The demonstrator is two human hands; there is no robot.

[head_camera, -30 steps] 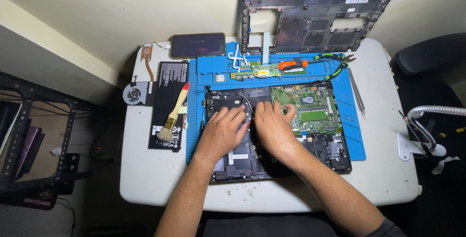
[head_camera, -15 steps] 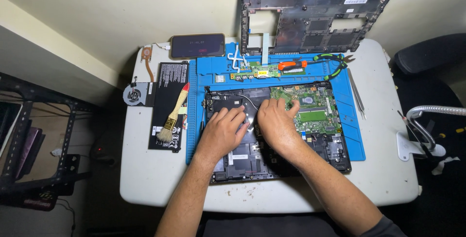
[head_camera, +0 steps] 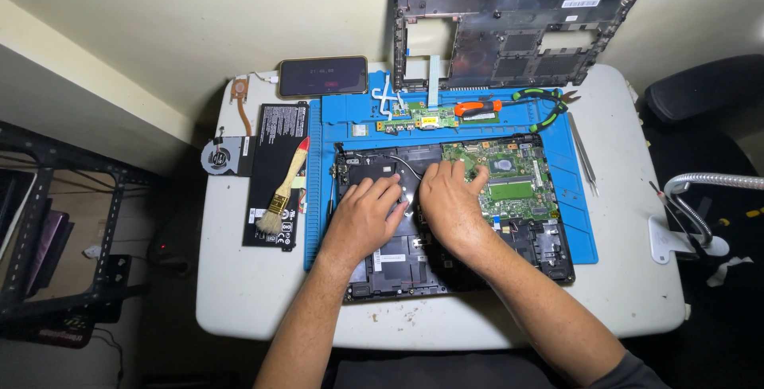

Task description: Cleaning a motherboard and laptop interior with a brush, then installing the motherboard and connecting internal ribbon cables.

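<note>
Two hands, left hand (head_camera: 368,215) and right hand (head_camera: 450,202), fingers spread flat, gripping nothing, on one opened laptop (head_camera: 398,258), one brush (head_camera: 282,191) beside.

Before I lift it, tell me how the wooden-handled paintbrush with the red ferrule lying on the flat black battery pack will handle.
The wooden-handled paintbrush probably lifts light and stiff, since its handle is slim wood. Its pale bristles should flex if pushed. Lying flat across the black battery pack, it seems unlikely to roll.

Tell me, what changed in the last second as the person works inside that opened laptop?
Very little. The right hand slid slightly left, closer to the left hand; both stay pressed flat on the laptop base. Nothing was picked up or released. The brush and the other parts stayed put.
</note>
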